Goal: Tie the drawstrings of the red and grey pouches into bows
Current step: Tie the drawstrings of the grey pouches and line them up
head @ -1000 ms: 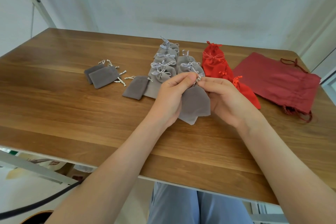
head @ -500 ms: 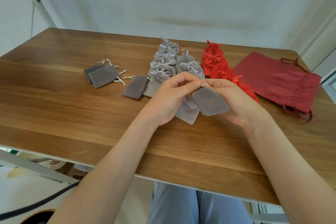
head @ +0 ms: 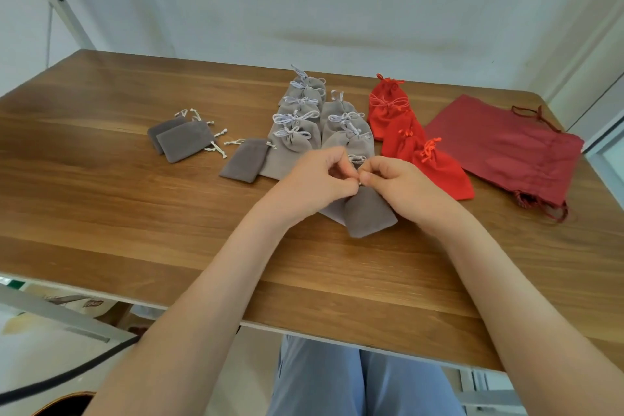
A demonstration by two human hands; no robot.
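Brown wooden table [head: 101, 213] is filling most of the frame under a pale wall, and at its centre we are working on one small dark grey velvet pouch [head: 369, 216]. Our left hand [head: 314, 179] and right hand [head: 398, 182] are meeting fingertip to fingertip, both curled and pinching the pouch's gathered mouth; the cords themselves are hiding inside the pinch. The pouch is hanging from that pinch toward the lower edge of the frame, its long axis running from our fingers back toward us and leaning slightly right. Both hands are equally near, so we are judging that the bow will form right between them.

Counting outward, we are seeing three flat untied grey pouches [head: 184, 142] at centre left, two of them overlapping. Tied light grey pouches [head: 293, 137] are lying in two overlapping columns above our hands, roughly nine, though the overlap is making that uncertain. About four red fabric pouches [head: 442, 172] are trailing right of centre, and one large dark red drawstring bag [head: 506, 149] is lying at the right.
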